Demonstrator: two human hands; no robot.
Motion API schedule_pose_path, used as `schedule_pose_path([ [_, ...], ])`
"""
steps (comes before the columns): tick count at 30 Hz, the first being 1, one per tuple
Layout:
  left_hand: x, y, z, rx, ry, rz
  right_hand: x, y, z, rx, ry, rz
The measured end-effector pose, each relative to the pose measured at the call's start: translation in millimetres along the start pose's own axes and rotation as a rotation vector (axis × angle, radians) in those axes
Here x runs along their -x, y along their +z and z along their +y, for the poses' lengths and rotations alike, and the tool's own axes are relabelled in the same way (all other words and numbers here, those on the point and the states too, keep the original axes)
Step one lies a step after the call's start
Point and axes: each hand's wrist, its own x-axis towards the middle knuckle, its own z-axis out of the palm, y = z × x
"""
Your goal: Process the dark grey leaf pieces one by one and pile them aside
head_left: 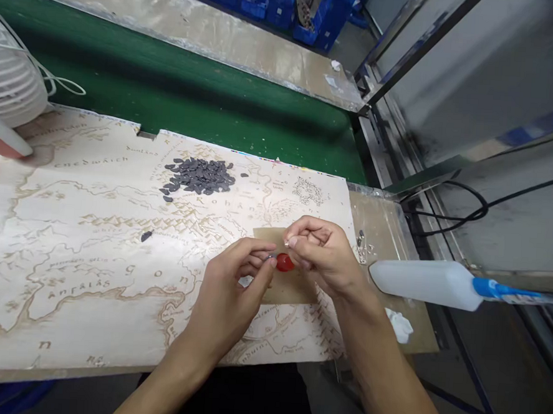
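Observation:
My left hand (227,294) pinches a small metal bit (270,256) between thumb and fingertips. My right hand (323,253) curls just above a glossy red piece (285,262), and its fingertips touch or nearly touch that piece; I cannot tell whether it is gripped. Both hands are over a brown cardboard sheet (283,288) lying on a wooden panel engraved with a map (84,289). A heap of dark grey flakes (198,176) lies on the panel beyond my hands, and a single flake (146,236) lies apart to the left.
A white plastic glue bottle with a blue tip (426,283) lies at the right, near a white tissue (399,325) and small metal bits (361,246). A white fan (13,72) stands at the far left. A green-topped workbench (171,94) runs behind the panel.

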Motion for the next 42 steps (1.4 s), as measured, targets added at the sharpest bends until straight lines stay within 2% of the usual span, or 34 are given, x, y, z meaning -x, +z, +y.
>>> schedule_pose_path([
  [3, 7.9, 14.6, 1.2, -0.044, 0.098, 0.007, 21.9, 4.9, 2.4, -0.134, 0.009, -0.026],
  [7, 20.1, 28.1, -0.2, -0.086, 0.142, -0.004, 38.0, -3.9, 8.6, -0.165, -0.033, 0.011],
  [13, 32.4, 46.5, -0.9, -0.106, 0.096, -0.010, 59.1, -16.3, 16.3, -0.154, -0.049, 0.045],
  [16, 32.7, 51.2, -0.6, -0.044, 0.017, -0.043, 68.9, -22.1, 22.0, -0.167, -0.047, 0.044],
  [21, 29.0, 49.3, -6.1, 0.204, -0.291, -0.217, 83.4, -36.5, 32.3, -0.145, -0.151, 0.020],
  [24, 27.3, 49.7, -9.2, 0.321, -0.412, -0.251, 88.3, -43.5, 37.2, -0.058, -0.229, -0.028],
  [28, 25.4, 53.5, -11.3, 0.372, -0.487, -0.247, 90.4, -47.8, 43.0, -0.020, -0.280, -0.082],
  [31, 25.1, 53.4, -15.4, 0.377, -0.528, -0.245, 87.8, -50.3, 47.6, -0.003, -0.257, -0.115],
  [34, 25.9, 48.9, -22.4, 0.362, -0.535, -0.210, 77.8, -52.7, 51.5, 0.043, -0.274, -0.074],
  [38, 27.4, 40.1, -30.5, 0.303, -0.490, -0.108, 56.7, -52.6, 53.0, 0.289, -0.349, 0.076],
  [42, 28.0, 35.8, -32.2, 0.268, -0.453, -0.078, 42.7, -50.7, 52.1, 0.504, -0.385, 0.027],
])
